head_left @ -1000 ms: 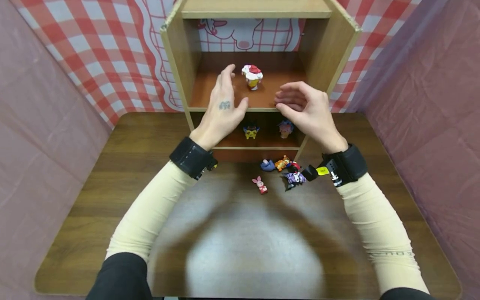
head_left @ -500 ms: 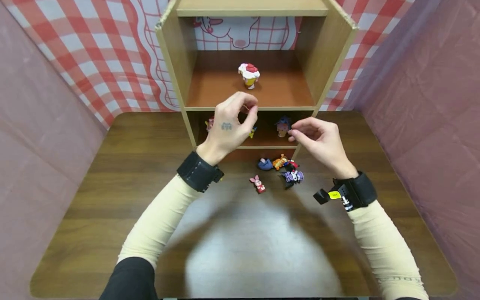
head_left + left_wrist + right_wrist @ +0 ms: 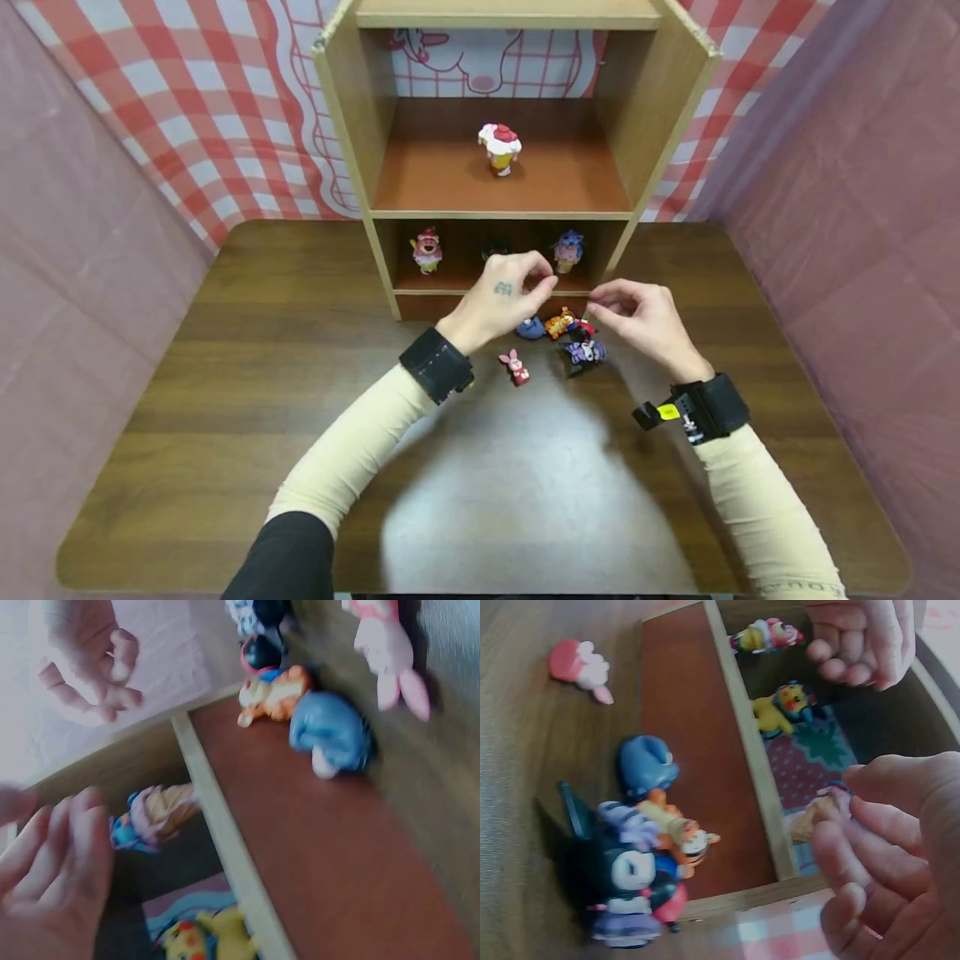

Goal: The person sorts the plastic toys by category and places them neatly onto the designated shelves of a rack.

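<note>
My left hand (image 3: pixel 504 298) hovers in front of the lower shelf, fingers loosely bent and holding nothing. To its right, my right hand (image 3: pixel 643 323) is likewise bare, fingers relaxed, near the shelf's right front corner. Below them on the table lie a blue figurine (image 3: pixel 531 328), a tiger figurine (image 3: pixel 558 322), a purple-and-black figurine (image 3: pixel 587 353) and a pink long-eared figurine (image 3: pixel 516 367). On the lower shelf stand a pink bear figurine (image 3: pixel 427 251) and a blue figurine in a cone (image 3: pixel 567 252). Between these, a yellow figurine (image 3: pixel 780 712) is mostly hidden behind my left hand in the head view.
The wooden shelf unit (image 3: pixel 502 215) stands at the back of the table (image 3: pixel 247 400). On its upper level is a white-and-red-topped figurine (image 3: pixel 500 150). A checkered cloth (image 3: pixel 210 100) hangs behind, with pink curtains (image 3: pixel 847 167) at both sides.
Both hands have come down from the upper shelf's front toward the figurines on the table, the left one also moving right. The pink bear figurine is now uncovered. The figurines stay in place.
</note>
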Motion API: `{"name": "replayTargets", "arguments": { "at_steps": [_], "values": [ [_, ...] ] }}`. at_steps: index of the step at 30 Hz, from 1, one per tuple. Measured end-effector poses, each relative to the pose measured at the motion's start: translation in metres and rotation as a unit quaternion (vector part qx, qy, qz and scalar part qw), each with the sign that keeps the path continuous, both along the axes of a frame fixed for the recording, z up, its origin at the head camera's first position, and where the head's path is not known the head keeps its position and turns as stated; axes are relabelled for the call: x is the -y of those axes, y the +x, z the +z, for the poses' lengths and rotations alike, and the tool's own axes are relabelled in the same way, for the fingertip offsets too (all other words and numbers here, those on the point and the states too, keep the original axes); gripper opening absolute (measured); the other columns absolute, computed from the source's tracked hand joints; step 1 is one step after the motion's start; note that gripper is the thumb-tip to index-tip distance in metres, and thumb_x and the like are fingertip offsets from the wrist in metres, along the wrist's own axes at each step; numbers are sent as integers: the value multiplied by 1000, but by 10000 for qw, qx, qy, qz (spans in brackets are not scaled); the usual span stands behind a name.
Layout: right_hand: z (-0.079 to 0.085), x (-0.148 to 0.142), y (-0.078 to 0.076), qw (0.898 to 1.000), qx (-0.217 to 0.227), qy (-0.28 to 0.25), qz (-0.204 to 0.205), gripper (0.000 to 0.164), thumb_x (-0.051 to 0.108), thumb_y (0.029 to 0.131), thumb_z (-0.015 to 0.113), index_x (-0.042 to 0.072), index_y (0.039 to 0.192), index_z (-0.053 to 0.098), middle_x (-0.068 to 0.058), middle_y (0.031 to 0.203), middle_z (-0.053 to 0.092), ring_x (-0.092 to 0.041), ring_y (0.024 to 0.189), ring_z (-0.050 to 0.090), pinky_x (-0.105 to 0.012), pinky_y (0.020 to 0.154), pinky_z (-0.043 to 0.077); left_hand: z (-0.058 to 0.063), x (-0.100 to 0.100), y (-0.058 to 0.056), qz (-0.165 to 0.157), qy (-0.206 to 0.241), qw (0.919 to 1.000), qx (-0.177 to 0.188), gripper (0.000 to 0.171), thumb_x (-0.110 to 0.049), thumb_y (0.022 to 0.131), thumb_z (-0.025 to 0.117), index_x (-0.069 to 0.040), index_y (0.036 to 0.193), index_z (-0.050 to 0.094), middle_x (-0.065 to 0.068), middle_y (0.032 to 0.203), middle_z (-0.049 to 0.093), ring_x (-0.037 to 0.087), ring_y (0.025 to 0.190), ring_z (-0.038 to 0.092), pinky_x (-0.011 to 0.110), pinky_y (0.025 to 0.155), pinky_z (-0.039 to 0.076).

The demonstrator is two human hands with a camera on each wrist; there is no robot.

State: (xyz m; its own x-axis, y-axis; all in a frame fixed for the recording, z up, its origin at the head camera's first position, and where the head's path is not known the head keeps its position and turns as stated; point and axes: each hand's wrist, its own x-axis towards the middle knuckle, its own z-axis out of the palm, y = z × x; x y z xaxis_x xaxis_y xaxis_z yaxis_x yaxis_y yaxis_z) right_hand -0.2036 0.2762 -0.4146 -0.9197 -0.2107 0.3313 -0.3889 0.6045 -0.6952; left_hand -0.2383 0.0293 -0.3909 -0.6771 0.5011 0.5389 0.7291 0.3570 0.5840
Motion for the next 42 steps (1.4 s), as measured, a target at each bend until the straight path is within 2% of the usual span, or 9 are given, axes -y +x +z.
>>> {"name": "replayTargets", "arguments": {
  "at_steps": [3,7,10,17,20,24,29,34,42],
  "values": [
    [-11,-2,-1,9992,202,355,-8,18,13,89,77,4,104,77,-9,80,76,-1,65,64,-15,58,47,-9,-7,0,-169,-752,9950,643,13,-14,97,67,-4,102,72,6,94,76,13,81,68,23,75,54],
    [-28,-3,-4,9966,406,721,-45,25,14,87,78,1,108,76,-7,75,76,-3,64,65,-15,56,46,-23,-16,-1,-300,-1562,9816,1056,18,-14,97,67,-2,109,73,8,101,76,15,88,69,25,80,54],
    [-37,-2,-8,9954,374,880,-47,28,12,86,79,-1,110,75,-8,74,76,-6,64,67,-16,55,46,-34,-23,-2,-246,-1933,9751,1057,20,-12,97,68,-1,113,72,9,106,76,17,92,69,29,84,55],
    [-49,0,-13,9925,359,1124,-325,32,16,83,83,-1,109,74,-7,68,71,-9,57,59,-22,51,42,-53,-40,1,201,-2727,9581,854,17,-15,95,68,-6,109,66,8,96,71,22,87,70,37,72,58],
    [-52,2,-15,9920,424,1107,-431,31,16,83,83,-1,108,74,-9,73,73,-9,60,61,-22,54,44,-55,-45,1,476,-2869,9541,717,18,-16,94,67,-7,109,65,9,97,72,25,88,72,41,70,59],
    [-54,3,-16,9917,395,1139,-452,31,15,84,83,-1,108,73,-11,78,75,-12,63,64,-24,59,47,-56,-48,2,628,-3000,9502,554,18,-16,94,68,-7,109,67,10,97,74,27,88,73,41,72,60],
    [-57,4,-16,9902,201,1299,-469,27,14,85,82,0,106,73,-8,71,71,-12,60,61,-30,59,47,-60,-51,3,775,-3062,9484,268,16,-15,94,67,-8,109,69,10,95,75,27,88,74,41,73,60],
    [-57,7,-15,9903,38,1298,-489,23,13,84,81,2,103,74,-7,69,68,-14,60,59,-32,58,45,-64,-50,2,784,-2847,9552,220,11,-12,95,65,-9,105,69,8,90,74,27,85,73,41,71,59],
    [-59,13,-18,9942,-62,1027,-307,19,5,83,80,0,100,74,-9,80,74,-12,63,60,-22,59,46,-71,-45,1,932,-2481,9631,478,9,-14,95,70,-12,103,73,6,93,76,26,88,73,42,73,58]
  ]
}}
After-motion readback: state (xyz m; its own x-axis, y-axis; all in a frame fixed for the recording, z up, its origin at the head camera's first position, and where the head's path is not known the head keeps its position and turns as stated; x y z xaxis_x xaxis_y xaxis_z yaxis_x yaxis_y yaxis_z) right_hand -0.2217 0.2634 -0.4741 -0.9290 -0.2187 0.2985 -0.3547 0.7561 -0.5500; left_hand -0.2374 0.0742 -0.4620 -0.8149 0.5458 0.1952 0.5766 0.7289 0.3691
